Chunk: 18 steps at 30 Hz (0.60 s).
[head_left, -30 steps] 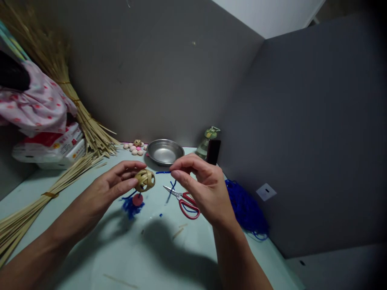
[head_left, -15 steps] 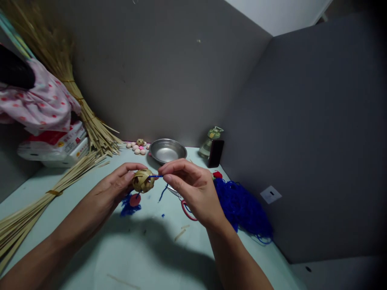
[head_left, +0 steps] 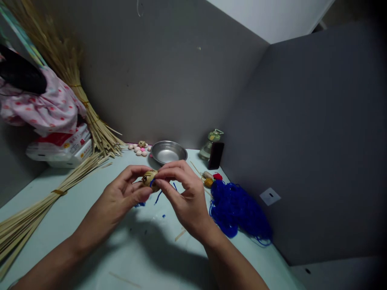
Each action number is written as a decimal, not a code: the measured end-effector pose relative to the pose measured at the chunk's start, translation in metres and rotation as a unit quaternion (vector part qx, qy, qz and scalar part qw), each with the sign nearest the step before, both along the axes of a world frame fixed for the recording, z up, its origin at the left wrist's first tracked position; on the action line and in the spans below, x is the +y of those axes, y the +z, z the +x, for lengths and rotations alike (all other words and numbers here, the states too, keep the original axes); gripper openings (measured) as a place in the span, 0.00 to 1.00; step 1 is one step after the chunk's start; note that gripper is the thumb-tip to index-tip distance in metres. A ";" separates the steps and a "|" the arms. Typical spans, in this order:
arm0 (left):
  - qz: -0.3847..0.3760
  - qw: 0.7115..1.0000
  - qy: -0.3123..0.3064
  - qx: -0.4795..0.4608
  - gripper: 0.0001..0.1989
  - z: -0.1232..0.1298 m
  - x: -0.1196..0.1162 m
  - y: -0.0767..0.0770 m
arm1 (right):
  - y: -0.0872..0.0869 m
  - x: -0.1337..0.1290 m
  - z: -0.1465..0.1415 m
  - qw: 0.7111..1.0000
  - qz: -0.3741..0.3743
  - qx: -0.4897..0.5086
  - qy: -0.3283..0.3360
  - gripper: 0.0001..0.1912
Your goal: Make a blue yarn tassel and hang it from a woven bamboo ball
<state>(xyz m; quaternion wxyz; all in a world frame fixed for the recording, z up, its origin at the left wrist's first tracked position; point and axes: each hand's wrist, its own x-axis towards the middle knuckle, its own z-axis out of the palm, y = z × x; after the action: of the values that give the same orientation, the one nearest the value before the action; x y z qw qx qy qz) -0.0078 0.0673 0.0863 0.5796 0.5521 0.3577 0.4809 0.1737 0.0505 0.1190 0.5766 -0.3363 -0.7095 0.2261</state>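
Note:
My left hand (head_left: 119, 193) is closed around a small woven straw ball (head_left: 148, 178), thumb below and fingers above. Against the ball's right side, the fingertips of my right hand (head_left: 187, 197) pinch blue yarn where it passes through the weave. A loose yarn tail (head_left: 158, 197) hangs beneath the right fingers. Some blue strands (head_left: 140, 204) show under my left hand, which mostly covers them. The fingertips partly hide the ball and the exact grip on the yarn.
A steel bowl (head_left: 169, 152) stands behind my hands, beside several pale egg-shaped pieces (head_left: 138, 152). Blue yarn (head_left: 242, 209) is heaped at right, near a phone (head_left: 215, 156) and a glass bottle (head_left: 208, 145). Straw bundles (head_left: 45, 205) lie at left. Straw scraps (head_left: 180, 234) dot the table.
My right hand has come in against the ball, and the stretch of yarn between them has shortened. The ball has turned and shifted right with my left hand. The scissors are now hidden.

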 end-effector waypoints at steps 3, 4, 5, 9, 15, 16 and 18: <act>-0.007 1.000 0.000 0.002 0.23 -0.001 0.000 0.003 | 0.005 0.000 0.002 0.997 -0.048 0.049 0.031 0.03; -0.005 1.000 -0.001 0.000 0.21 -0.002 0.000 0.003 | 0.008 0.000 0.004 0.995 -0.063 0.068 0.041 0.03; -0.001 1.000 -0.005 0.000 0.19 -0.003 0.001 0.003 | 0.010 -0.001 0.006 0.993 -0.074 0.084 0.046 0.03; 0.015 1.000 0.003 -0.003 0.16 -0.009 0.005 0.004 | 0.019 -0.004 0.012 0.987 -0.102 0.123 0.020 0.03; -0.014 1.000 -0.006 0.013 0.20 -0.010 0.004 0.005 | 0.020 -0.008 0.013 0.976 -0.148 0.157 0.026 0.05; -0.013 1.000 -0.009 0.015 0.20 -0.010 0.003 0.005 | 0.019 -0.007 0.013 0.977 -0.147 0.150 0.032 0.04; -0.010 1.000 -0.016 0.019 0.20 -0.009 0.002 0.004 | 0.017 -0.006 0.013 0.982 -0.134 0.126 0.038 0.02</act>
<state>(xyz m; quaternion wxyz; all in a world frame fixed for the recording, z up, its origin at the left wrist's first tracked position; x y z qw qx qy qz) -0.0167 0.0695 0.0905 0.5859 0.5608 0.3650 0.4572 0.1868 0.0445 0.1358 0.6019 -0.3517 -0.6070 0.3815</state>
